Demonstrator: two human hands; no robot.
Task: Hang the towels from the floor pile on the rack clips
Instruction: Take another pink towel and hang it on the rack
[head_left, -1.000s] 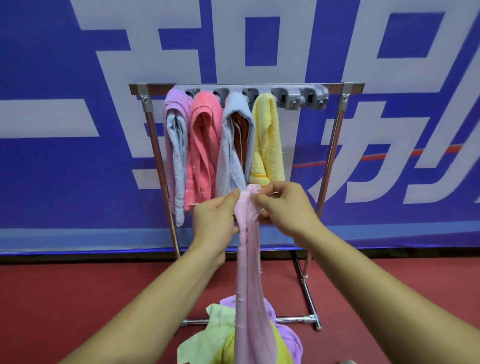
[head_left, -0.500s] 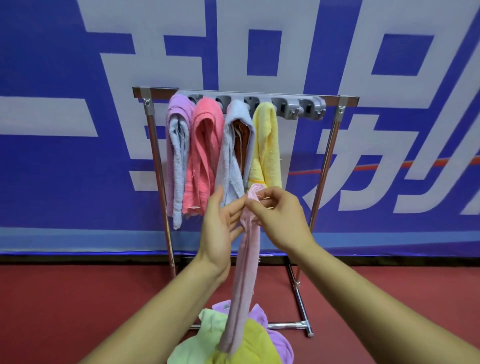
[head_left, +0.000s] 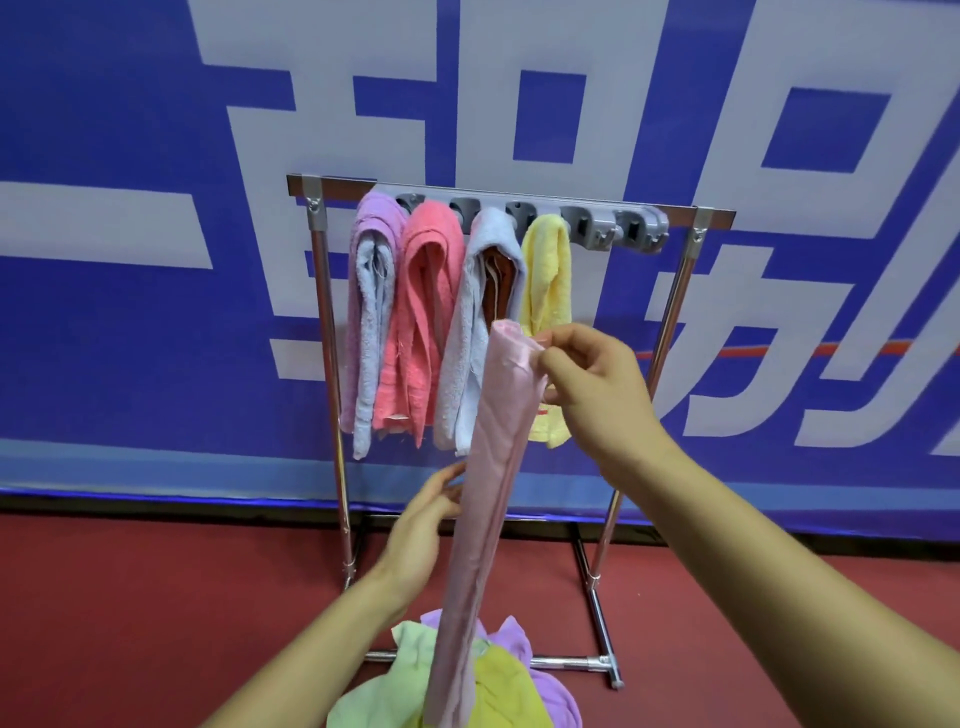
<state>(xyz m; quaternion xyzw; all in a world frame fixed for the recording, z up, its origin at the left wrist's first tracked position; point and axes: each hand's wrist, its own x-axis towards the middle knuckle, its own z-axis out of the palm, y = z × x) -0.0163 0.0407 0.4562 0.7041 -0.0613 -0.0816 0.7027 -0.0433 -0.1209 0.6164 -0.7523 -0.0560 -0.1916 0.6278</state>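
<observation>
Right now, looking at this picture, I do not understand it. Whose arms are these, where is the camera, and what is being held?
There is no machine here. A person wears a camera on the head, so you look forward and down along their own two arms. The right hand pinches the top end of a pale pink towel, which hangs down as a long strip. The left hand meets the towel lower down; whether it grips is unclear. Behind stands a metal rack with a grey clip strip. Four towels hang from it: a lilac towel, a coral towel, a pale blue towel and a yellow towel. The free clips are at the right end. On the red floor lies a pile of towels.
</observation>
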